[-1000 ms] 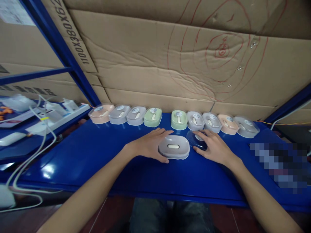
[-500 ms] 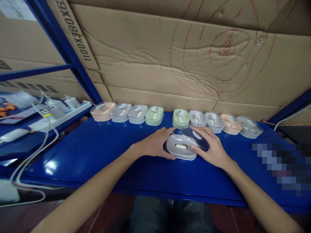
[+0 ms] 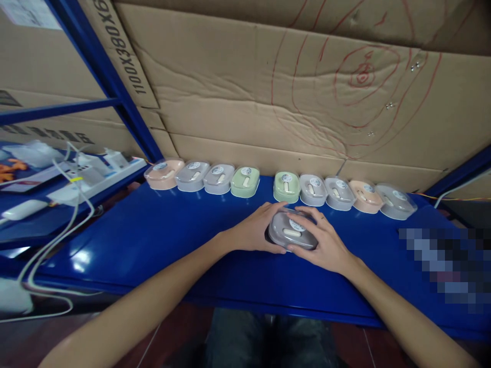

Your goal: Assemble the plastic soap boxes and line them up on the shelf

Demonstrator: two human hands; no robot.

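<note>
Near the middle of the blue table, a grey soap box [image 3: 282, 227] with a pale oval piece at its centre sits between my hands. My left hand [image 3: 255, 230] is closed around its left side, thumb at the near edge and fingers at the far edge. A clear lid [image 3: 307, 236] with a round white sticker lies over the box. My right hand [image 3: 326, 240] grips this lid from the right, its fingers across the top and thumb at the front. Whether the lid is fully seated cannot be made out.
Along the back stand lidded soap boxes: a left group ending in a green one [image 3: 245, 184] and a right group starting with another green one [image 3: 286, 188]. A cardboard wall [image 3: 230, 102] rises behind. At left are a power strip [image 3: 130, 168] and white cables [image 3: 42, 255].
My right hand has brought the clear lid left and down, from tilted beside the grey box to over it. My left hand keeps holding the box's left side.
</note>
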